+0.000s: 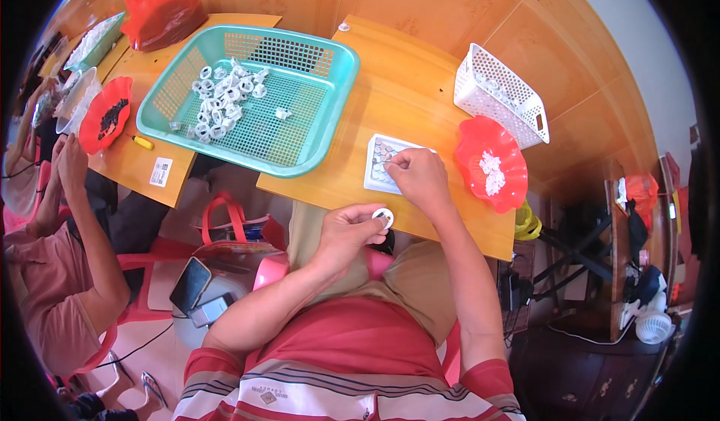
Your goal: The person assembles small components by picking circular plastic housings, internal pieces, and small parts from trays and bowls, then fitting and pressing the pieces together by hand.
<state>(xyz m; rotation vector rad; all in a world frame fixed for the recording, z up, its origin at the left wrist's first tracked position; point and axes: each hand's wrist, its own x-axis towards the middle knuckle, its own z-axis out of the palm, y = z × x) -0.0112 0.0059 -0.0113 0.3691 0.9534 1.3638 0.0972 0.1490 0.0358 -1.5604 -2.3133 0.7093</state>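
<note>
Between the thumb and fingers of my left hand (349, 230) is a round white plastic part (384, 215) with a dark spot in its middle, held over my lap just off the table edge. My right hand (418, 179) reaches over a small white tray (369, 172) that holds rows of small round grey pieces (384, 151). Its thumb and fingertips are pinched together at the tray; whatever they grip is too small to make out. To the right of this hand, a red scalloped dish (470, 145) holds a pile of small white pieces (492, 173).
A green mesh basket (339, 83) with many white plastic parts (225, 98) stands at the left. Behind the red dish is a white perforated basket (517, 113). A co-worker (67, 286) sits at the left near another red dish (124, 87) of black pieces and a yellow-handled tool (142, 143).
</note>
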